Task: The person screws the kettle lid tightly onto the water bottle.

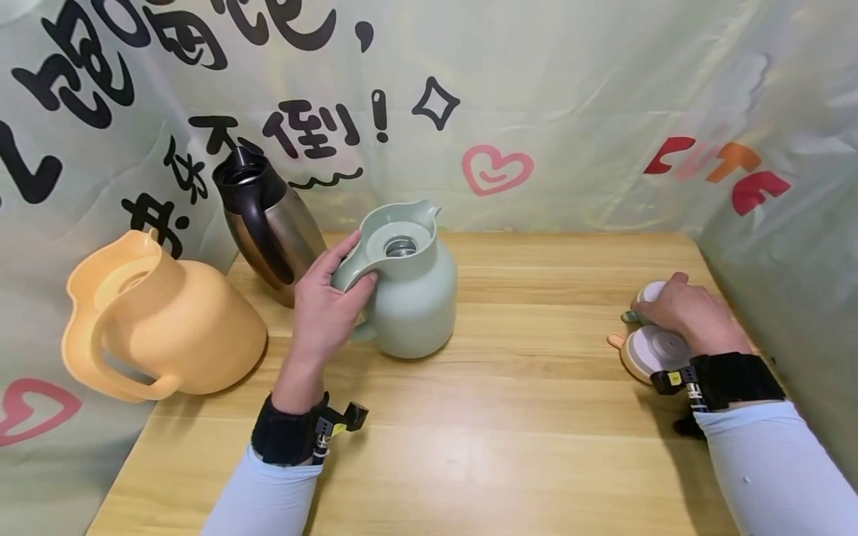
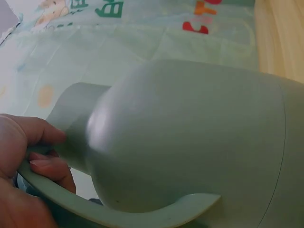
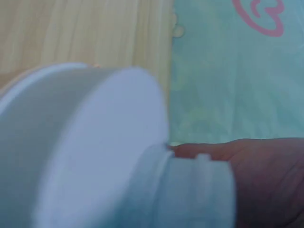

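My left hand (image 1: 328, 298) grips the top of the handle of a pale green vacuum jug (image 1: 418, 305), which stands upright with its mouth uncovered. In the left wrist view, the thumb and curled fingers close round the upper end of the handle (image 2: 142, 216). Over at the right side of the table, my right hand (image 1: 697, 316) holds a white lid with a green tab (image 1: 650, 292), its fingers covering most of it. Just in front lies a second lid with an orange tab (image 1: 657, 350), its white underside up. A white lid with a threaded neck (image 3: 118, 123) fills the right wrist view.
An orange jug (image 1: 194, 320) stands at the left edge of the wooden table (image 1: 523, 447). Behind it is a steel jug with a black handle (image 1: 288, 223), close to the left hand. Printed sheeting (image 1: 583, 97) walls the back and sides.
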The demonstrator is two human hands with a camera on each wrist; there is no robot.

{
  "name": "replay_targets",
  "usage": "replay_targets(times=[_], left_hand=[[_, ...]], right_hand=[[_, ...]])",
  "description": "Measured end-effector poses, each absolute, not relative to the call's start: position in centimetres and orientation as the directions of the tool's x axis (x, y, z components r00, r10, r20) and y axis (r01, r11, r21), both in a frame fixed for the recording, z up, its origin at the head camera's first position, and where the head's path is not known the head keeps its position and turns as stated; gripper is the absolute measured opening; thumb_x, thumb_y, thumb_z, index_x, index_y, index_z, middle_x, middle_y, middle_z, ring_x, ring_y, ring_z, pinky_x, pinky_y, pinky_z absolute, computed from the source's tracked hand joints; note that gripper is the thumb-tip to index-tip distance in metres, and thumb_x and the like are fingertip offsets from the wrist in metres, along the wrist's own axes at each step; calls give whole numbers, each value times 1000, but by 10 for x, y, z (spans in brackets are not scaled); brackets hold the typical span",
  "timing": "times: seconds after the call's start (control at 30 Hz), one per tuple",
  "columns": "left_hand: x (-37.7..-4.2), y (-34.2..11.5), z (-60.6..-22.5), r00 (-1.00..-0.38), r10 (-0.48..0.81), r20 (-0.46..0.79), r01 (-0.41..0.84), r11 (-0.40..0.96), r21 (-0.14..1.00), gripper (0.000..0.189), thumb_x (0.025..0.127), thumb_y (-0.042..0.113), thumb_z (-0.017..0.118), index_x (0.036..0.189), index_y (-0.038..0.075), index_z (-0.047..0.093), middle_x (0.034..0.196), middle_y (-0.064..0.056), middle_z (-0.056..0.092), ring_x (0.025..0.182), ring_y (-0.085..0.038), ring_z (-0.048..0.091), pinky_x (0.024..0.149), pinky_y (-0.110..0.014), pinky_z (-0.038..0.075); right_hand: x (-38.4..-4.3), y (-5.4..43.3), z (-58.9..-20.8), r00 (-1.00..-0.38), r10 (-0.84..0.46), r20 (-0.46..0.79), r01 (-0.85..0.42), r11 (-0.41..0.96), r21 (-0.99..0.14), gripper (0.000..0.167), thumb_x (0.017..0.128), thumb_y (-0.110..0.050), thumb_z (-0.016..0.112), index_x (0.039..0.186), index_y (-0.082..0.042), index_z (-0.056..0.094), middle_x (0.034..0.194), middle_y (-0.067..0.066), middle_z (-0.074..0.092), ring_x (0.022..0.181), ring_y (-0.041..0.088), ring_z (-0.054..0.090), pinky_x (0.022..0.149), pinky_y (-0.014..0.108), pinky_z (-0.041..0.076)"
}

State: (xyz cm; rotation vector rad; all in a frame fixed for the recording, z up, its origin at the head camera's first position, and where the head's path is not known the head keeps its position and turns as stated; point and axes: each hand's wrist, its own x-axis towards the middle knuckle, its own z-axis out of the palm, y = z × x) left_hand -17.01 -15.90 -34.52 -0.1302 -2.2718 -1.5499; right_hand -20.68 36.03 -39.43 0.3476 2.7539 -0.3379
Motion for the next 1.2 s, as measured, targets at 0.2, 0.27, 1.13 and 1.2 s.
replay_targets(times=[0.2,0.27,1.13,1.2], left_hand=[[-165,-149,-346,-911,-131,391,322,368,873,59,90,9,80,146,14,64,133,-11,68,120,-23,63,105,-43,50],[-164,-146,-346,-911,-125,394,327,362,873,59,90,10,80,147,13,63,133,-12,68,122,-24,63,106,-44,49],[-186,-151,-353,-939,84,334,343,145,928,56,91,9,81,144,18,66,145,-2,65,133,-19,60,111,-43,49],[-188,-151,-354,-940,83,332,341,142,929,56,91,10,81,144,18,66,146,-1,64,132,-19,61,110,-44,50]], right_hand=[[-207,362,-402,-937,185,-296,249,948,-197,109,92,-50,71,137,31,16,110,51,43,98,61,53,74,65,47],[-209,359,-402,-948,176,-267,230,955,-187,102,91,-49,72,132,30,21,111,50,43,99,62,54,75,65,46],[-210,205,-440,-947,-321,-9,-277,830,-485,102,85,-21,85,163,4,24,160,35,36,143,55,38,118,68,32],[-211,205,-444,-949,-316,-2,-267,806,-529,102,86,-20,84,163,4,22,160,36,35,145,54,36,119,68,32]])
